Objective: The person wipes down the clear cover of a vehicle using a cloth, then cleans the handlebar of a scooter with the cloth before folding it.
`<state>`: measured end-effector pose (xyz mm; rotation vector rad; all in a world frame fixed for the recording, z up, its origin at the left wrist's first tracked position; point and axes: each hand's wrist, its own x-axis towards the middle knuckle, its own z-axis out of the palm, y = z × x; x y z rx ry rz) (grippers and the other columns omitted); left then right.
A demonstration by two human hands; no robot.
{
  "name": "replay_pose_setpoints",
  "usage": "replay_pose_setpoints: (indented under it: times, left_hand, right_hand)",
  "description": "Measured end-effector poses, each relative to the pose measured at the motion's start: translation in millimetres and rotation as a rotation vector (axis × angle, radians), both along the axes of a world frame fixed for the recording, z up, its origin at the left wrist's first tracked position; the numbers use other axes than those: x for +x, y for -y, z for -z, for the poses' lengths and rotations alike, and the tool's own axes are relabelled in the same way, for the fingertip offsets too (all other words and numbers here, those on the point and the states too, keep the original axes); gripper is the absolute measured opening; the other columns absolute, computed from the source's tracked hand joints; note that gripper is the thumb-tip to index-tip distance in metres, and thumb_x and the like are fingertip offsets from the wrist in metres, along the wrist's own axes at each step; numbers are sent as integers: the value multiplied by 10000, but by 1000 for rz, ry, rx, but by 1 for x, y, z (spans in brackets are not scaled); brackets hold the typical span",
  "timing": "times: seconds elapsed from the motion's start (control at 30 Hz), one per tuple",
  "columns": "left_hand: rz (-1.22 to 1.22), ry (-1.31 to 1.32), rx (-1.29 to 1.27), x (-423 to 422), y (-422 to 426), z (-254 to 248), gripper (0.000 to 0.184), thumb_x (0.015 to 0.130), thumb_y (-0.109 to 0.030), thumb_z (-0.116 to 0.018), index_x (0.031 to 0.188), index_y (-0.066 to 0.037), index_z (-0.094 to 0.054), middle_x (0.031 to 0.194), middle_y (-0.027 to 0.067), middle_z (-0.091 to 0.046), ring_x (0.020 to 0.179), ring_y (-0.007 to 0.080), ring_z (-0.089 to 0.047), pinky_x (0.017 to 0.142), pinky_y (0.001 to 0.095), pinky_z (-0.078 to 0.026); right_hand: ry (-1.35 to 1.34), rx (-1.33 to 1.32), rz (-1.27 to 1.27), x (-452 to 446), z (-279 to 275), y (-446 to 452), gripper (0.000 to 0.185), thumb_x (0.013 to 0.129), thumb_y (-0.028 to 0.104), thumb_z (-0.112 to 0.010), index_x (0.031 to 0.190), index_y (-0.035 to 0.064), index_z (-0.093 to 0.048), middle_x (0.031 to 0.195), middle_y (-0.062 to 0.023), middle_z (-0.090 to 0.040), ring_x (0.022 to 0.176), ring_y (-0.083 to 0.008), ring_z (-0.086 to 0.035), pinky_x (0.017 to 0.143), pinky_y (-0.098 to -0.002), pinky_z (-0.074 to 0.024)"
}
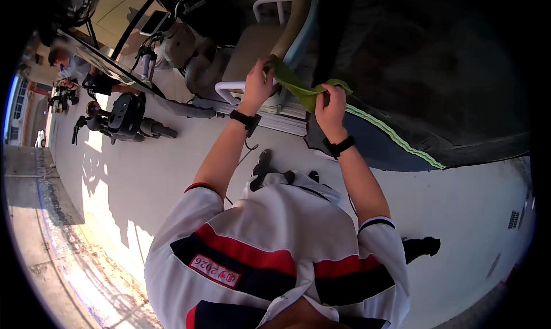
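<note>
A green cloth [299,90] stretches between my two hands, partly folded and bunched at its right end. My left hand [259,89] is closed on its left end, beside a white armrest [229,90] of a small vehicle. My right hand [331,110] pinches the other end, near a dark cover [436,94] with a light green edging strip [396,138]. Behind the cloth is the vehicle's beige seat [252,52]. Each of my wrists has a black band on it.
The vehicle's handlebar [147,62] and a mounted screen [154,22] are at the upper left. A dark scooter [126,118] stands on the pale ground [149,174]. Another person [74,68] is farther back at the left.
</note>
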<state>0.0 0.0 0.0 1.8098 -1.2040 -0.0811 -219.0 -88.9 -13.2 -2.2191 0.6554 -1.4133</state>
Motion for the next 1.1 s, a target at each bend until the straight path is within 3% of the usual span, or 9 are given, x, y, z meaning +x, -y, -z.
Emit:
replay_pose_setpoints:
  times: [0.07,0.1,0.2,0.37,0.57,0.77,0.8,1.0,1.1]
  left_hand:
    - [66,144,-76,8,24,-7,416,868,-40,-633,1267,-45,-516,1179,243,-602,1058,425,-598,859,450,-514]
    - [96,61,-96,-9,32,18,413,867,-43,-635,1263,-41,-519,1157,243,-609,1049,431,-598,859,452,-514]
    - [195,134,-152,37,68,6,415,860,-59,-650,1254,-35,-523,1102,244,-628,1021,443,-605,853,461,-515]
    - [264,95,-114,79,75,14,410,839,-122,-715,1210,-47,-558,1047,234,-664,940,436,-640,797,460,-535]
    - [290,-115,72,113,46,38,265,821,-160,-778,1001,-9,-653,824,184,-702,745,296,-723,660,377,-571]
    - [346,-175,231,153,-24,94,213,848,-161,-754,936,4,-650,776,175,-703,738,253,-733,652,328,-581]
    - [333,-186,233,160,-35,97,231,833,-166,-750,950,9,-654,774,185,-706,720,288,-722,660,350,-573]
    - [122,-290,254,203,-81,119,179,868,-140,-698,997,-30,-643,801,182,-712,732,286,-723,669,359,-571]
    - [13,-99,253,219,-100,133,192,889,-139,-690,1019,-26,-605,806,172,-713,764,280,-731,644,341,-561]
  right_hand:
    - [53,-80,11,7,-9,-8,279,824,-8,-636,1090,71,-607,960,-139,-640,863,-350,-597,724,-425,-487]
    - [-31,-127,17,-8,-10,-16,280,821,-11,-638,1088,67,-608,949,-134,-641,842,-346,-601,712,-421,-489]
    - [5,-260,47,40,-21,-26,298,814,-19,-644,1099,60,-613,922,-113,-650,758,-323,-616,656,-403,-496]
    - [-35,-195,199,87,-23,-37,330,824,-12,-643,1143,72,-622,906,-120,-652,726,-324,-623,643,-406,-503]
    - [-107,-104,346,120,-11,-43,300,845,10,-635,1137,77,-618,906,-140,-646,820,-341,-634,725,-416,-513]
    - [-122,159,430,129,24,-40,247,858,34,-648,1097,55,-590,938,-133,-616,849,-315,-616,755,-409,-507]
    - [-105,204,423,133,30,-38,250,859,38,-650,1102,54,-589,936,-132,-616,849,-313,-612,755,-409,-506]
    - [-235,284,253,166,59,-37,283,866,58,-646,1143,75,-592,985,-136,-642,888,-323,-635,785,-413,-514]
    - [-346,272,173,178,84,-41,302,865,54,-633,1163,85,-596,1028,-147,-657,909,-341,-637,809,-432,-517]
